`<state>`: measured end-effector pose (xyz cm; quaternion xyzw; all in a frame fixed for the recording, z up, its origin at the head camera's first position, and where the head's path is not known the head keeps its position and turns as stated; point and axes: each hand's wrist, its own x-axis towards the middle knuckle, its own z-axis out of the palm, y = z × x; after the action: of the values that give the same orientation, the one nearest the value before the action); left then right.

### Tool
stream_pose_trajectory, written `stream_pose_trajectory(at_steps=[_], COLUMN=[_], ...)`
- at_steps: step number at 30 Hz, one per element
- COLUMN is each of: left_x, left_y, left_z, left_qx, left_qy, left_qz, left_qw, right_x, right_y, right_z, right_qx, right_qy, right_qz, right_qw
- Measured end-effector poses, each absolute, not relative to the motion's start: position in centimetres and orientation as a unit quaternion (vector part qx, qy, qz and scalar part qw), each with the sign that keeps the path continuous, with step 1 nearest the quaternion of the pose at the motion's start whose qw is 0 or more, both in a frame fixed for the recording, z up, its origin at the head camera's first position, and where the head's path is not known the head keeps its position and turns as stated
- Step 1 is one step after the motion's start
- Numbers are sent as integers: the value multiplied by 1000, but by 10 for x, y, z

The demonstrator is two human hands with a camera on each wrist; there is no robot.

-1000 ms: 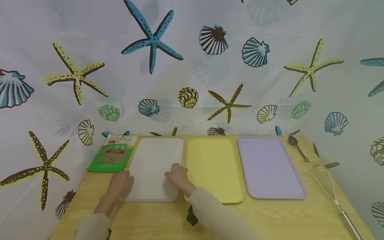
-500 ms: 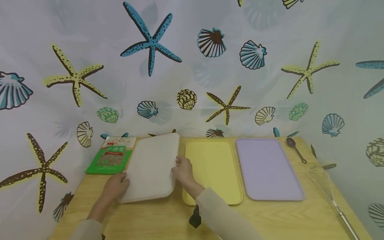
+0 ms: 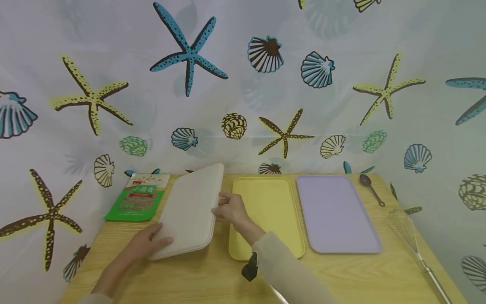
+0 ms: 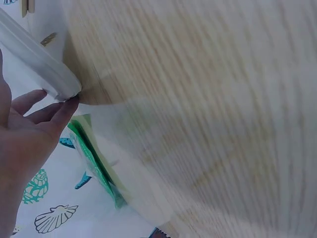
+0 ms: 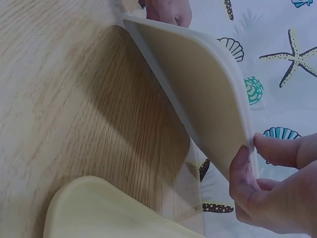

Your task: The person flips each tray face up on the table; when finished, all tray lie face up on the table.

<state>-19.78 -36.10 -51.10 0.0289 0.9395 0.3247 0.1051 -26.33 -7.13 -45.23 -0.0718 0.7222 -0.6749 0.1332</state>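
Observation:
A white tray (image 3: 190,207) is tilted on the wooden table, its right edge raised and its left edge low near the tabletop. My right hand (image 3: 233,210) pinches the raised right edge; in the right wrist view the thumb and curled fingers (image 5: 243,173) lie on either side of the rim. At the lower left edge, my left hand (image 3: 146,242) holds the tray with the thumb over its top face. The left wrist view has these fingertips (image 4: 69,105) against the tray's edge. The tray's shaded underside (image 5: 190,74) shows in the right wrist view.
Right of the white tray lie a yellow tray (image 3: 267,211) and a lilac tray (image 3: 338,215). A green seasoning packet (image 3: 138,200) sits at the left. Along the right edge are a dark spoon (image 3: 371,189) and a wire whisk (image 3: 414,245). A patterned curtain (image 3: 243,93) hangs behind.
The white tray lay flat; its right edge has come up, tilting it leftward. My right hand has risen with that edge, and my left thumb has spread over the tray's face.

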Motion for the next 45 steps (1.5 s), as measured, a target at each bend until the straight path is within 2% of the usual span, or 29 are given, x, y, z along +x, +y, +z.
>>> stream_pose_trajectory(at_steps=[5,10,22,36,45], left_x=[-189,-183,-167,-149,-144], left_y=[-358,-355,-342,-304,-289], left_z=[-507,-503,-497,-471,-463], left_qx=[43,63,116,11,6], left_qy=[936,936,950,937,936], left_qz=[324,321,282,328,338], left_qw=[129,131,70,122,96], right_x=[-263,-263,-265,-263,-261], right_y=[-70,-71,-68,-69,-73], right_z=[-449,-443,-432,-410,-399], right_qx=[-72,-72,-109,-132,-151], right_qy=[722,723,708,675,668], right_qz=[-675,-674,-680,-707,-712], right_qw=[133,135,156,166,155])
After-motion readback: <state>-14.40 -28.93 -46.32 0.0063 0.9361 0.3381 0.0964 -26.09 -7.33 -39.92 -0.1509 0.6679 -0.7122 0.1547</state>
